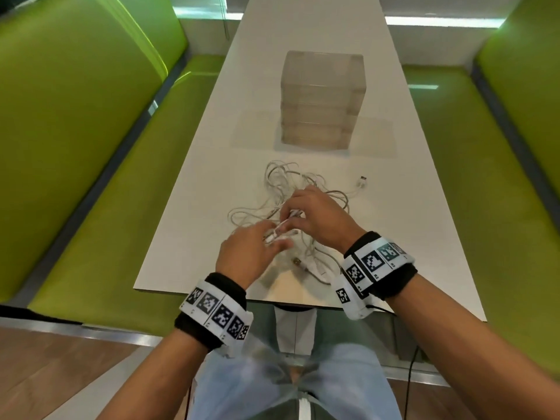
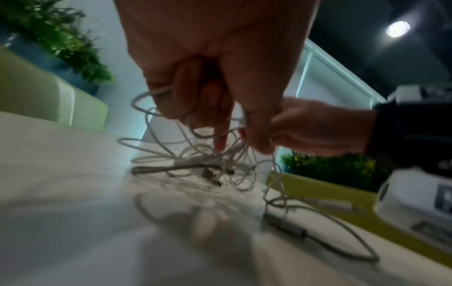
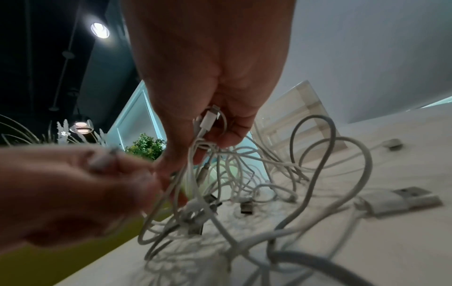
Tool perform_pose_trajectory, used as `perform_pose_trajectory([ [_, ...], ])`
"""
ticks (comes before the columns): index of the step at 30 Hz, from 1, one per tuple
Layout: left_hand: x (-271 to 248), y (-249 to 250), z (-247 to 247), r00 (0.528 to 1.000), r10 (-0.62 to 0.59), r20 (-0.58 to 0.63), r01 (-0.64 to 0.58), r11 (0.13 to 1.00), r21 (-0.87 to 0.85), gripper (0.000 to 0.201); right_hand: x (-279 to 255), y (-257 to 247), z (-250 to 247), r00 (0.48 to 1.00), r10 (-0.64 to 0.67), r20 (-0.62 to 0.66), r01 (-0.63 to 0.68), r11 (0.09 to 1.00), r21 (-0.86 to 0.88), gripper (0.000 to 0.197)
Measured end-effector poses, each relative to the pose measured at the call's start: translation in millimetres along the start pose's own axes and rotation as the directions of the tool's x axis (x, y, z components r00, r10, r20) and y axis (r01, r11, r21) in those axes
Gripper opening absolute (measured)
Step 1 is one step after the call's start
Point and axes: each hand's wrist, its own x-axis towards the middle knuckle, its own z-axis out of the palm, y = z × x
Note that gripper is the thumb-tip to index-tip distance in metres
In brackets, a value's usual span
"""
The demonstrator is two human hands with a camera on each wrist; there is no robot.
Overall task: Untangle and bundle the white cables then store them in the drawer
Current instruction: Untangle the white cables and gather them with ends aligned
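A tangle of white cables (image 1: 281,189) lies on the white table (image 1: 188,207), near its front edge. My left hand (image 1: 257,247) hovers over the near side of the tangle and holds cable strands (image 2: 151,92) in its curled fingers. My right hand (image 1: 306,213) pinches a white connector (image 3: 209,120) and several strands just above the pile. The two hands almost touch. A loose USB plug (image 1: 362,179) lies to the right; another plug (image 3: 401,199) rests close by the right wrist. The translucent drawer unit (image 1: 322,98) stands farther back, its drawers closed.
Green upholstered benches (image 1: 91,147) flank the narrow table on both sides. The table's near edge (image 1: 272,301) is just under my wrists. Bare tabletop stretches between the cables and the drawer unit and behind it.
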Motion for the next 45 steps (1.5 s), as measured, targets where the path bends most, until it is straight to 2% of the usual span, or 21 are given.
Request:
perform_pose_trajectory([
  [1,1,0,1,1.0,0.022,-0.017,-0.021,0.995,0.094,0.039,0,-1,0,1.0,-0.009,0.011,0.009,1.0,-0.009,0.009],
  [3,-1,-1,-3,0.991,0.077,-0.113,-0.068,0.994,0.084,0.035,0,1,-1,0.999,-0.012,0.044,0.015,0.996,-0.083,0.013],
  [6,-11,1,-17,0.945,0.168,-0.281,-0.214,0.966,-0.144,0.04,5,12,0,0.994,0.026,0.103,-0.003,0.977,-0.214,0.018],
  [9,-22,1,-33,0.889,0.142,-0.436,-0.332,0.856,-0.397,0.042,9,19,-1,0.994,0.061,0.087,-0.044,0.982,-0.183,0.015],
  [12,-25,-6,-39,0.843,0.092,-0.53,-0.337,0.858,-0.388,0.043,12,22,-1,0.995,0.062,0.074,-0.051,0.988,-0.146,0.021],
  [17,-15,-28,-42,0.809,0.055,-0.585,-0.268,0.92,-0.284,0.03,12,29,-4,0.996,0.087,-0.025,-0.088,0.996,-0.028,0.017],
  [19,-14,-35,-43,0.824,0.09,-0.559,-0.262,0.936,-0.235,0.028,9,31,-9,0.993,0.09,-0.072,-0.091,0.996,-0.022,0.013],
  [22,-14,-28,-39,0.902,0.124,-0.413,-0.229,0.949,-0.216,0.02,8,27,-13,0.989,0.087,-0.118,-0.088,0.996,-0.009,0.009],
  [25,-8,-13,-24,0.929,0.2,-0.31,-0.265,0.946,-0.186,0.034,8,18,-13,0.987,0.125,-0.101,-0.115,0.989,0.095,0.008],
  [28,-2,2,-6,0.948,0.227,-0.224,-0.265,0.951,-0.158,0.045,8,12,-12,0.988,0.122,-0.091,-0.109,0.984,0.138,0.019],
  [30,-1,11,2,0.956,0.216,-0.199,-0.263,0.93,-0.256,0.044,8,9,-10,0.988,0.123,-0.093,-0.114,0.989,0.097,0.02],
  [33,-4,25,6,0.979,0.153,-0.132,-0.198,0.852,-0.485,0.031,8,6,-6,0.99,0.109,-0.09,-0.107,0.994,0.025,0.009],
  [35,-4,27,8,0.98,0.149,-0.129,-0.193,0.852,-0.487,0.02,9,5,-2,0.991,0.094,-0.095,-0.094,0.996,0.008,0.011],
  [37,-5,24,6,0.976,0.165,-0.139,-0.214,0.821,-0.529,0.02,11,6,-3,0.992,0.096,-0.086,-0.095,0.995,0.016,0.014],
  [39,-9,20,-4,0.97,0.166,-0.177,-0.241,0.738,-0.63,0.023,12,14,-6,0.989,0.128,-0.073,-0.126,0.992,0.028,0.014],
  [42,-20,14,-29,0.942,0.119,-0.315,-0.321,0.603,-0.73,0.026,13,35,-11,0.982,0.17,-0.078,-0.168,0.985,0.03,0.022],
  [45,-30,5,-49,0.91,0.082,-0.408,-0.384,0.542,-0.747,0.027,16,44,-15,0.984,0.16,-0.078,-0.161,0.987,-0.006,0.024],
])
